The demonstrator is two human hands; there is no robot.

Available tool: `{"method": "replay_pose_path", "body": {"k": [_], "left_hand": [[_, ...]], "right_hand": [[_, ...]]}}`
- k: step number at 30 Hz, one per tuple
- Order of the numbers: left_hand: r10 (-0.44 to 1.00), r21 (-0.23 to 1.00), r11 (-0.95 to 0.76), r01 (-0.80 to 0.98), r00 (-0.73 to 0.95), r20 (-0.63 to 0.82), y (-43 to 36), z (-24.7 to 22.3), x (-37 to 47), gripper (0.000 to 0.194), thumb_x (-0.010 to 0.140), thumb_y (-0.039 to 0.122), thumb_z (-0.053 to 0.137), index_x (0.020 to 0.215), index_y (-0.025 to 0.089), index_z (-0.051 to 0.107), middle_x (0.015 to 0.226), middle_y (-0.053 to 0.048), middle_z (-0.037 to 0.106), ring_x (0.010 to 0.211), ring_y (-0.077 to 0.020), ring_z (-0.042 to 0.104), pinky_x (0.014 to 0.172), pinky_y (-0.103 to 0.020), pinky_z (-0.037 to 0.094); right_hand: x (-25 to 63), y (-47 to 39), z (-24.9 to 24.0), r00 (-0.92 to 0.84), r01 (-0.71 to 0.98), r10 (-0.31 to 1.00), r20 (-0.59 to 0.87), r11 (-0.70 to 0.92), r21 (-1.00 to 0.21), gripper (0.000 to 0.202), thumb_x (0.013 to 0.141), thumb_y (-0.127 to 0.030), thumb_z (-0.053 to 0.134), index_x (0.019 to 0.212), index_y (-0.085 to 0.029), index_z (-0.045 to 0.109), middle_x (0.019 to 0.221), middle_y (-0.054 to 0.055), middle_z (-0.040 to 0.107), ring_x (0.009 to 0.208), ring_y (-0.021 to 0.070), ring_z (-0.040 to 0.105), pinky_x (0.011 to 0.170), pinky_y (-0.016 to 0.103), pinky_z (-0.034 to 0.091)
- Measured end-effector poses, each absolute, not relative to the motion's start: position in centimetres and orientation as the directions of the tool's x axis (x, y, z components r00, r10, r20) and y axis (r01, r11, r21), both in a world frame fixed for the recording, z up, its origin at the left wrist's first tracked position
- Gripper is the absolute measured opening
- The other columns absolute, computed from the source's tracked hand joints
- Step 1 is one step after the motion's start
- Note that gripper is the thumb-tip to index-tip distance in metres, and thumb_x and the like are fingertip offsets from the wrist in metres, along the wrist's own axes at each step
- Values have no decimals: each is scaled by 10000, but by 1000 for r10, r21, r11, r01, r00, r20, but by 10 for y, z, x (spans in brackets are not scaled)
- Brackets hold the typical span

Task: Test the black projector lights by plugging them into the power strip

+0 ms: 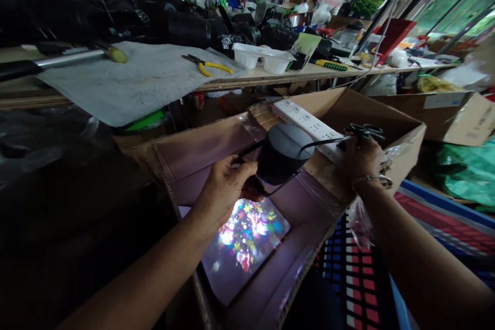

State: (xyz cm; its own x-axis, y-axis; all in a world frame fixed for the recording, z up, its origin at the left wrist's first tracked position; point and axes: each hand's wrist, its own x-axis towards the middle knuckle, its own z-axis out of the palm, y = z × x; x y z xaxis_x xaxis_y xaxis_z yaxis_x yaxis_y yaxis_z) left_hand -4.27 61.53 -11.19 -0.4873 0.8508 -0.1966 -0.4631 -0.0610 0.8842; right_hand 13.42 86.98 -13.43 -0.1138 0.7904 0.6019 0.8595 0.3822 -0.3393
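My left hand (228, 183) grips a black cylindrical projector lamp (284, 157) by its bracket, tilted above an open cardboard box (201, 149). Coloured light in star and figure shapes falls on a pale sheet (228, 278) inside the box. A black cord (325, 141) stretches from beside the lamp to my right hand (361, 157). That hand is closed around a bundled black cord (365, 131), at the right end of a white power strip (309, 124). Whether a plug sits in its fingers is hidden.
Behind the box runs a workbench (240, 80) with a grey cloth (135, 72), yellow-handled pliers (207, 65), white plastic trays (263, 56) and several black devices. A hammer-like tool (73, 59) lies at left. A plastic basket (359, 278) stands below right, beside another carton (436, 113).
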Motion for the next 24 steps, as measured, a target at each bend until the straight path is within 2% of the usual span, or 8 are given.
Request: {"method": "replay_pose_path", "body": {"k": [4,11,16,20,22,24], "left_hand": [[854,884,-66,-463,-485,-191,614,-113,-42,175,654,253,615,743,143,511,510,-14,616,388,-147,580,353,-217,474],[850,886,-74,-458,-493,-184,617,-116,-43,172,655,244,613,752,149,507,486,12,596,369,-144,567,345,-220,472],[849,887,-73,-455,-496,-185,617,-117,-42,158,654,244,603,733,149,504,492,18,600,354,-131,548,337,-223,471],[852,895,-62,-441,-491,-183,617,-118,-42,174,662,266,604,745,148,507,508,15,604,358,-125,543,338,-221,469],[852,899,-53,-435,-489,-187,617,-119,-43,179,664,275,597,748,154,496,498,21,592,362,-130,547,340,-221,467],[852,902,-43,-429,-487,-191,616,-121,-43,184,668,283,588,757,158,486,496,32,576,366,-129,548,348,-225,471]], "right_hand": [[135,867,-134,-106,856,804,585,373,-357,290,821,-311,418,861,-144,653,903,165,635,775,224,549,647,287,341],[136,868,-134,-120,870,799,589,370,-325,313,831,-290,418,958,-120,647,910,181,626,764,236,528,635,302,307],[136,871,-135,-154,876,791,592,387,-289,325,839,-288,392,954,-113,640,903,181,634,820,252,513,661,313,301],[136,871,-137,-209,870,782,587,423,-254,311,810,-277,434,998,-102,609,1032,210,604,946,274,489,749,323,302],[136,872,-135,-248,862,788,564,445,-243,285,792,-261,461,978,-100,606,1039,225,597,973,296,486,762,338,298],[137,875,-127,-261,859,809,527,443,-256,226,769,-234,479,873,-90,619,932,251,607,903,329,514,718,371,298]]}}
